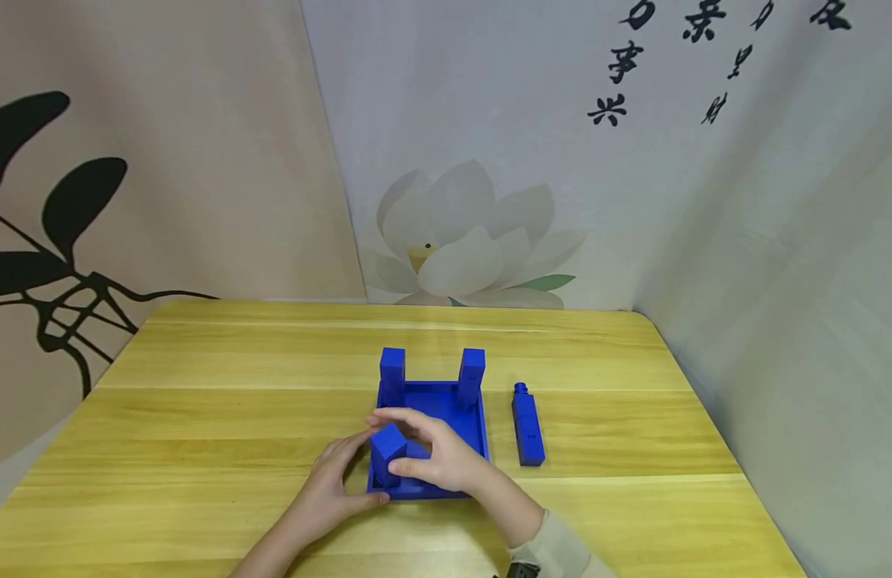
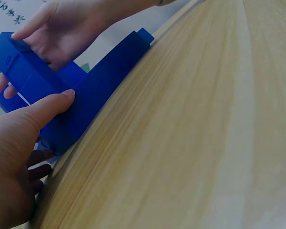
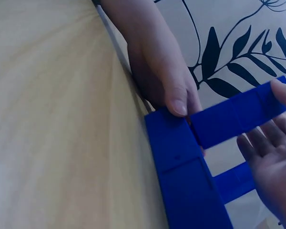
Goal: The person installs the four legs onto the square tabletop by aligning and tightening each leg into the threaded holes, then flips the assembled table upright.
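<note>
A blue square tray-like base (image 1: pixel 486 437) with a raised rim sits on the table, with blue square posts standing at its corners. My left hand (image 1: pixel 328 487) grips the near left corner of the base, thumb on its front side and fingers round the left side. At that corner, my right hand (image 1: pixel 441 457) holds the upper part of a blue post (image 1: pixel 388 453) between thumb and fingers. This post is turned so its faces do not line up with the base's sides. In the right wrist view, the held post (image 3: pixel 240 112) rises from the base (image 3: pixel 181 162).
Two more posts stand at the far corners, a left post (image 1: pixel 393 376) and a right post (image 1: pixel 471 376). Right of the base lies a loose blue post (image 1: pixel 528 425) with a threaded end pointing away. The wooden table (image 1: pixel 200 425) meets printed cloth walls behind.
</note>
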`<state>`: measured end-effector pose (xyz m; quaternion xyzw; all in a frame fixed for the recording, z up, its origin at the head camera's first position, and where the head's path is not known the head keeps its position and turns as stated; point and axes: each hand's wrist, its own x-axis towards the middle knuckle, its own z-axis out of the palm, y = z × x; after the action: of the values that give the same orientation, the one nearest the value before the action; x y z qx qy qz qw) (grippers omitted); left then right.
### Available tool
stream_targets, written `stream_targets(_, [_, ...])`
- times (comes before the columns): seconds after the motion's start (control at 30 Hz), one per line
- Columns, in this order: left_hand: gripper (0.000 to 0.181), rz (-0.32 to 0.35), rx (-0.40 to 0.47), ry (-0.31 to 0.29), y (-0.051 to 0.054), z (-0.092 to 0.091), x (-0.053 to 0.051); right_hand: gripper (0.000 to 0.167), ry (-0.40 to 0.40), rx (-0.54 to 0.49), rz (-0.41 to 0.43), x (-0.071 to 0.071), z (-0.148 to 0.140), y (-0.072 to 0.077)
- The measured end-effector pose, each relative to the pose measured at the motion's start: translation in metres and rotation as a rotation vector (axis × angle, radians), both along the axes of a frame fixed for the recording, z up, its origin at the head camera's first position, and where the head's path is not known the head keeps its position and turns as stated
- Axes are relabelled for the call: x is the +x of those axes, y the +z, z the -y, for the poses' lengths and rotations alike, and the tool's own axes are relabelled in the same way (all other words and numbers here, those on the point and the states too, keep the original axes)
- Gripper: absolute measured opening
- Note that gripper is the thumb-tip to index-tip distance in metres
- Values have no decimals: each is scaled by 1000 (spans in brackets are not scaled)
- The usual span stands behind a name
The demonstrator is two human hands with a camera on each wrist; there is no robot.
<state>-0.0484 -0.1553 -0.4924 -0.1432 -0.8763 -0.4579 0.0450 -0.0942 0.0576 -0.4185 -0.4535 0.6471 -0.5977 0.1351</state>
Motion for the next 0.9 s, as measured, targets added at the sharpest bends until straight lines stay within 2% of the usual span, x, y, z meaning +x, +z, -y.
stream_targets(0.1, [90,16,6,-3,1,0,1,50,20,25,2,3,-3,14])
stream_targets(0.33, [92,82,-7,26,3,1,1,44,-22,67,63,5,-3,15])
stream_targets(0.5, [92,85,-6,23,4,0,1,42,-48,20,75,5,-2,8])
stream_targets(0.73, [91,109,-9,21,4,1,0,46,-165,11,169,3,0,-16])
stream_targets(0.9, [91,101,-11,16,4,2,0,46,-221,3,195,5,3,-21])
